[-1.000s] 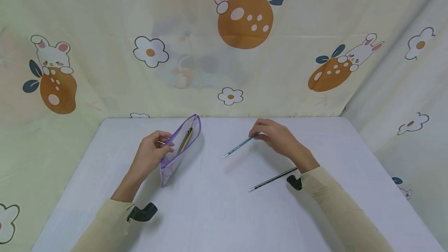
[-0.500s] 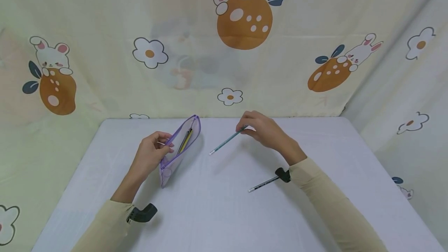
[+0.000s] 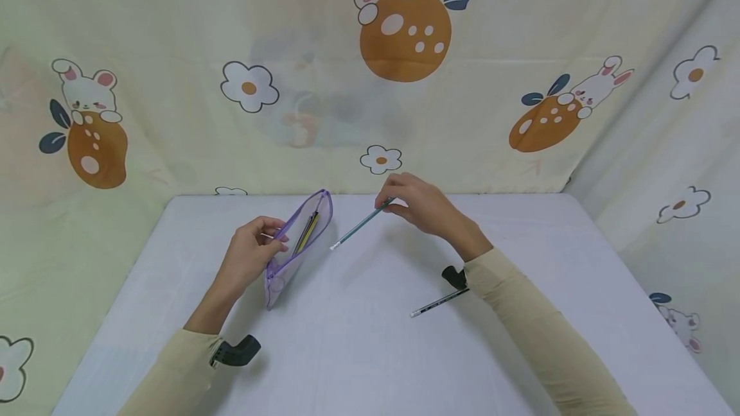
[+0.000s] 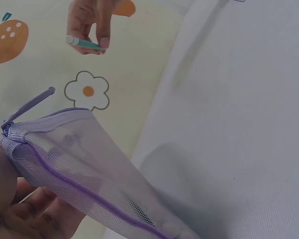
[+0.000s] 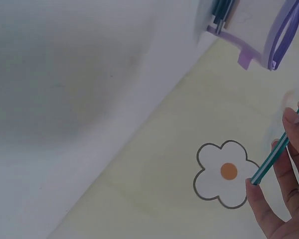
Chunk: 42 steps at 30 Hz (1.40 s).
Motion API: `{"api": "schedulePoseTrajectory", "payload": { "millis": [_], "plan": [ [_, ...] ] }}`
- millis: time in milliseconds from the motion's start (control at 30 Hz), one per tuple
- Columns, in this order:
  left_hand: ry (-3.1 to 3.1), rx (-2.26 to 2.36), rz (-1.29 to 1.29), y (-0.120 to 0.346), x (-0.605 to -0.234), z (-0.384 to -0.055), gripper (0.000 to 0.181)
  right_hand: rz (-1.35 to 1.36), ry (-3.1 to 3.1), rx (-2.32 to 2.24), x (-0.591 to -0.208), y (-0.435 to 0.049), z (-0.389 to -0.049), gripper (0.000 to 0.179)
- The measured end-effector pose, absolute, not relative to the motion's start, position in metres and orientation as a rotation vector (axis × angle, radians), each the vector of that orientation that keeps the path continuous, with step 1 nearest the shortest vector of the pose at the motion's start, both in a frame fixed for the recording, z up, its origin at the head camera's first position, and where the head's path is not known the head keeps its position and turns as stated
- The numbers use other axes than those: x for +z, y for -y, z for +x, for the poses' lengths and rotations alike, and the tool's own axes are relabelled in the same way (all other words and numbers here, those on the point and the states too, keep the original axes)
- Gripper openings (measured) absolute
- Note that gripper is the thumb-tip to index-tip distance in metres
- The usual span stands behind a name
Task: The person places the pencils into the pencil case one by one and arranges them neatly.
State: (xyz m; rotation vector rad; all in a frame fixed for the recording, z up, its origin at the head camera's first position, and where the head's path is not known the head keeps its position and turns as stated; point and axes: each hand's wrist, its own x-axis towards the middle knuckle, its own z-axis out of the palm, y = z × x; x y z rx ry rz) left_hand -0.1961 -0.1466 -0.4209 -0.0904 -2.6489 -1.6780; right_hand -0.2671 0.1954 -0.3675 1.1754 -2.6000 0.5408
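Note:
A translucent mesh pencil case [image 3: 282, 282] with a purple zipper gapes on the table's left half. My left hand [image 3: 245, 252] pinches its near rim; in the left wrist view the zipper pull [image 4: 32, 105] sticks up beside the fingers. Inside lie pencils [image 3: 306, 233], one of them yellow and black; their number is hard to tell. Between thumb and fingers, my right hand [image 3: 424, 207] holds a teal pencil [image 3: 361, 223] above the table, its white end pointing down-left close to the case. A black patterned pencil [image 3: 436, 303] lies on the table under the right wrist, partly covered.
The white table [image 3: 358, 358] meets a patterned curtain [image 3: 312, 146] along its back edge, with another at the right. A black wrist camera [image 3: 237, 352] juts from the left sleeve, and a second camera [image 3: 453, 277] from the right.
My right hand has carried the teal pencil leftward and slightly away from me, bringing its white end near the case. The left hand and the case have stayed in place.

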Motion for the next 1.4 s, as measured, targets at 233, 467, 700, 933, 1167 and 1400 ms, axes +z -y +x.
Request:
{"api": "schedulePoseTrajectory", "payload": {
  "millis": [233, 467, 700, 933, 1167, 1400],
  "plan": [
    [2.643, -1.693, -0.090, 0.146, -0.421, -0.196, 0.027, 1.234, 2.563, 0.532, -0.362, -0.180, -0.273, 0.016],
    [2.652, -1.680, -0.087, 0.145, -0.421, -0.196, 0.028, 1.267, 2.554, 0.517, -0.361, -0.165, -0.279, 0.016],
    [2.640, -1.693, -0.086, 0.145, -0.422, -0.197, 0.028, 1.300, 2.558, 0.488, -0.361, -0.150, -0.284, 0.014],
    [2.641, -1.694, -0.088, 0.145, -0.422, -0.196, 0.028, 1.315, 2.561, 0.433, -0.360, -0.135, -0.287, 0.013],
    [2.642, -1.690, -0.085, 0.145, -0.421, -0.195, 0.028, 1.319, 2.586, 0.411, -0.357, -0.124, -0.288, 0.013],
    [2.645, -1.690, -0.091, 0.145, -0.422, -0.197, 0.028, 1.350, 2.597, 0.382, -0.358, -0.114, -0.289, 0.013]
  ]
}}
